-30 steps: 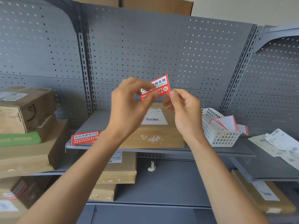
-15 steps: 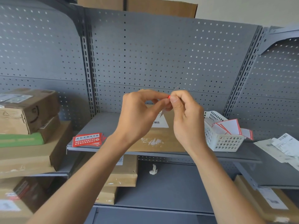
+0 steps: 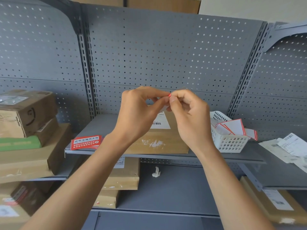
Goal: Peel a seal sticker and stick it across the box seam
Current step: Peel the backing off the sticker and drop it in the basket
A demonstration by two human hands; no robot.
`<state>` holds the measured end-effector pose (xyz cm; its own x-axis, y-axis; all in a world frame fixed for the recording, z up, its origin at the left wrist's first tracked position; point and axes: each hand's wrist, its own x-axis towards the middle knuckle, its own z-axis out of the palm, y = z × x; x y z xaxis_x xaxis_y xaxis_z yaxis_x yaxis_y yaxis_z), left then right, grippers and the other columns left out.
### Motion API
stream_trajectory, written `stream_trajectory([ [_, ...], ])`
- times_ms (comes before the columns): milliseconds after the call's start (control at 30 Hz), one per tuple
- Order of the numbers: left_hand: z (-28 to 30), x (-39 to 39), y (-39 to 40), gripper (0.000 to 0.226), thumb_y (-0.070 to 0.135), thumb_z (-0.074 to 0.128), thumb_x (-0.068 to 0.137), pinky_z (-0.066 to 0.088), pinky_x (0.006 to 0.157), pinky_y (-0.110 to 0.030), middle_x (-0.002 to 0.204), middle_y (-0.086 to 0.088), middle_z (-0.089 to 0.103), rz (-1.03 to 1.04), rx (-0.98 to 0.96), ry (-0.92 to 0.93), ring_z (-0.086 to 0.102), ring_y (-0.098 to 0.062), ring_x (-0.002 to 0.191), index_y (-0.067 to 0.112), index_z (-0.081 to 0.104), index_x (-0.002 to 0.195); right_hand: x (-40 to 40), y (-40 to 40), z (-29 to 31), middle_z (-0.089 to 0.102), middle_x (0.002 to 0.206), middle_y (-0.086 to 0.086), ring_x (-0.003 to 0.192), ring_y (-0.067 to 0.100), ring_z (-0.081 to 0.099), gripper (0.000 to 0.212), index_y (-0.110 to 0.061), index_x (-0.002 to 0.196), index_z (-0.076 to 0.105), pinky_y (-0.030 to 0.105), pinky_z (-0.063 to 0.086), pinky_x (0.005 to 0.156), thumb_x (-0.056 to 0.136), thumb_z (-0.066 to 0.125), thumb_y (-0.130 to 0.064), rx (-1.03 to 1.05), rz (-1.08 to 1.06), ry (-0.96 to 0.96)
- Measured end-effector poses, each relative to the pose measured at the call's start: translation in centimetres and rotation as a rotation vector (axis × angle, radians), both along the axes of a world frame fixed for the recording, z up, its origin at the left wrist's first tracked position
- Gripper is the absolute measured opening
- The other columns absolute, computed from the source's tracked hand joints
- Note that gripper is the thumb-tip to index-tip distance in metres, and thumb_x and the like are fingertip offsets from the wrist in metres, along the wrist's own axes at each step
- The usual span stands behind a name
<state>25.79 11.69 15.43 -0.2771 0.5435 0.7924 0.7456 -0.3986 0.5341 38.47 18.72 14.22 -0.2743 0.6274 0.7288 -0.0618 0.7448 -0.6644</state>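
Red-edged paper seal sticker (image 3: 169, 95) pinched edge-on btwn my left hand (image 3: 141, 112) & right hand (image 3: 189, 113), above the flat brown cardboard box (image 3: 159, 140). Pick one corner w/ a nail, peel slow.

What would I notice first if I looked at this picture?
First, the two hands in the middle: the left hand and right hand pinch a small red sticker edge-on between their fingertips. Behind them a brown box lies on the grey shelf. A stack of red stickers sits to its left, a white basket to its right.
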Motion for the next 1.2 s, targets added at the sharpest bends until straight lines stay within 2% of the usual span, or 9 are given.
stream_trajectory([
  [200,0.1,-0.4,0.1,0.011,0.014,0.073,0.093,0.033,0.060,-0.001,0.081,0.016,0.074,-0.014,-0.039,0.030,0.053,0.014,0.061,0.018,0.083,0.093,0.2,0.7,0.0,0.074,0.081,-0.003,0.076,0.019,0.071,0.012,-0.008,0.093,0.071,0.038,0.058,0.075,0.099,0.060,-0.009,0.076,-0.041,-0.060],
  [333,0.1,-0.9,0.1,0.011,0.016,0.073,0.094,0.034,0.059,-0.003,0.081,0.015,0.074,-0.002,-0.066,0.050,0.053,0.014,0.063,0.019,0.083,0.090,0.3,0.9,0.0,0.070,0.077,-0.004,0.072,0.007,0.065,0.011,-0.005,0.092,0.069,0.014,0.048,0.067,0.099,0.061,-0.008,0.200,-0.088,-0.129],
  [433,0.1,-1.3,0.1,0.010,0.018,0.073,0.093,0.036,0.065,-0.006,0.081,0.022,0.071,0.016,-0.075,0.078,0.063,0.001,0.078,0.022,0.082,0.091,0.2,0.9,-0.1,0.069,0.075,-0.003,0.071,0.004,0.060,0.010,-0.004,0.089,0.068,0.007,0.042,0.068,0.097,0.062,-0.006,0.232,-0.098,-0.143],
  [533,0.1,-1.4,0.1,0.010,0.018,0.072,0.093,0.037,0.067,-0.007,0.080,0.022,0.071,0.017,-0.089,0.068,0.065,-0.002,0.081,0.022,0.081,0.089,0.2,1.0,-0.1,0.071,0.074,-0.001,0.070,0.007,0.062,0.010,-0.004,0.087,0.067,0.010,0.045,0.067,0.096,0.063,-0.006,0.219,-0.084,-0.135],
  [667,0.2,-1.3,0.0,0.011,0.015,0.073,0.093,0.032,0.054,-0.001,0.079,0.007,0.073,0.017,-0.115,0.053,0.049,0.020,0.054,0.014,0.081,0.087,0.0,1.1,-0.3,0.068,0.073,-0.010,0.067,0.007,0.062,0.009,-0.008,0.084,0.068,0.015,0.047,0.065,0.093,0.066,-0.005,0.199,-0.085,-0.144],
  [833,0.3,-1.8,0.4,0.017,0.015,0.067,0.094,0.031,0.049,-0.006,0.076,0.000,0.074,0.011,-0.173,-0.056,0.047,0.012,0.044,0.012,0.078,0.080,0.3,1.6,-0.6,0.066,0.070,-0.011,0.063,0.002,0.056,0.010,-0.010,0.080,0.067,0.012,0.042,0.065,0.087,0.067,-0.005,0.118,-0.113,-0.137],
  [967,0.2,-2.7,0.9,0.018,0.012,0.065,0.092,0.046,0.065,-0.012,0.077,0.004,0.077,0.001,-0.189,-0.218,0.063,0.004,0.062,0.014,0.077,0.079,0.9,2.3,-1.0,0.063,0.069,-0.008,0.063,0.003,0.052,0.015,-0.014,0.076,0.065,0.014,0.043,0.065,0.086,0.066,-0.003,-0.021,-0.112,-0.098],
  [1033,0.1,-3.2,1.2,0.018,0.010,0.064,0.090,0.053,0.079,-0.020,0.077,0.004,0.077,-0.022,-0.176,-0.302,0.071,-0.008,0.077,0.013,0.076,0.077,1.3,2.8,-1.2,0.065,0.071,-0.005,0.066,0.010,0.054,0.019,-0.017,0.074,0.064,0.018,0.044,0.067,0.085,0.067,-0.002,-0.070,-0.115,-0.082],
  [1200,-0.2,-3.9,2.0,0.019,0.009,0.062,0.092,0.041,0.057,-0.006,0.076,0.001,0.075,-0.023,-0.145,-0.461,0.058,0.005,0.056,0.006,0.075,0.079,2.2,3.7,-1.4,0.073,0.081,0.012,0.083,0.034,0.068,0.007,-0.020,0.075,0.064,0.037,0.055,0.077,0.080,0.060,-0.017,-0.165,-0.130,-0.035],
])
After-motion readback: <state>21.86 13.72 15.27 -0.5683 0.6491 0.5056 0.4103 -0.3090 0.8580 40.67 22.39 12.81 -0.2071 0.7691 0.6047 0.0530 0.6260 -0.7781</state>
